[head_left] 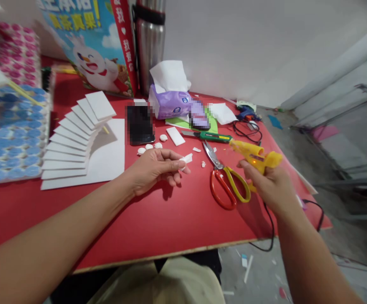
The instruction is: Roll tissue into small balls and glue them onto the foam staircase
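My left hand (156,169) hovers over the red table (158,223) with its fingers pinched on a small white foam piece (187,158). A yellow glue gun (255,154) is gripped in my right hand (270,185), nozzle pointing left toward the foam piece, a black cord trailing down. Red-and-yellow scissors (223,177) lie between both hands. Small white foam bits (153,146) rest just beyond my left hand.
A fanned staircase of white foam boards (75,135) stands on a white sheet at left. A phone (140,124), tissue pack (170,101), green utility knife (210,136), steel flask (149,42), a second glue gun (246,112) and sticker sheets (15,126) surround them.
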A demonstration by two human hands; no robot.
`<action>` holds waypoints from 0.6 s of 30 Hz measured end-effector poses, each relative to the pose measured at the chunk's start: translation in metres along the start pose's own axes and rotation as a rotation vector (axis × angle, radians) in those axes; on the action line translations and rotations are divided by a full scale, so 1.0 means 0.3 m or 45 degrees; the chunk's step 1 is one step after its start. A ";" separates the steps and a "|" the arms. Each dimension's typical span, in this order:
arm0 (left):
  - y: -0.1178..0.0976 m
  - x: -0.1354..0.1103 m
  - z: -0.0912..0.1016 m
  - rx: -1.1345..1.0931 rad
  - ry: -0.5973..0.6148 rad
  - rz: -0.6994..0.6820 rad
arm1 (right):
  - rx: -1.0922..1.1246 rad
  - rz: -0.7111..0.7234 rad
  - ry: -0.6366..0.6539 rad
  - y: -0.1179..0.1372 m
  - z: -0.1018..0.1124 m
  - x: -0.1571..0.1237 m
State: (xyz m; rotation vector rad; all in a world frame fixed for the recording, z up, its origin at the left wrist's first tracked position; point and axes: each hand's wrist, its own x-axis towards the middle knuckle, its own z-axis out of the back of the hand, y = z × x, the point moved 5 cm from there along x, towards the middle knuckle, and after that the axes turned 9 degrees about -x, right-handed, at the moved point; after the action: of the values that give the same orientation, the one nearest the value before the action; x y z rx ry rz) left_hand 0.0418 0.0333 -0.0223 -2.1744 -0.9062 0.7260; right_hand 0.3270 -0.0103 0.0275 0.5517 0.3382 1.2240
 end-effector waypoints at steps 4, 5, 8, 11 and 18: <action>-0.003 -0.001 0.000 0.034 -0.010 -0.026 | 0.032 -0.110 -0.093 -0.087 -0.006 0.093; -0.004 -0.001 0.000 0.038 -0.016 -0.036 | 0.035 -0.141 -0.103 -0.101 -0.011 0.103; -0.006 0.002 0.000 0.039 -0.022 -0.046 | 0.011 -0.226 -0.144 -0.129 -0.019 0.110; -0.005 0.006 0.000 0.036 -0.013 -0.043 | 0.010 -0.225 -0.182 -0.137 -0.011 0.098; -0.005 0.007 -0.002 0.016 0.010 -0.055 | -0.201 -0.155 -0.145 -0.126 0.000 0.100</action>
State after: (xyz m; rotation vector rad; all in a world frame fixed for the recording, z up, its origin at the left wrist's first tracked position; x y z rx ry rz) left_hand 0.0429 0.0355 -0.0214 -2.1392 -0.9391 0.6999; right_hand 0.3662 0.0092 0.0075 0.4556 0.1743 1.0867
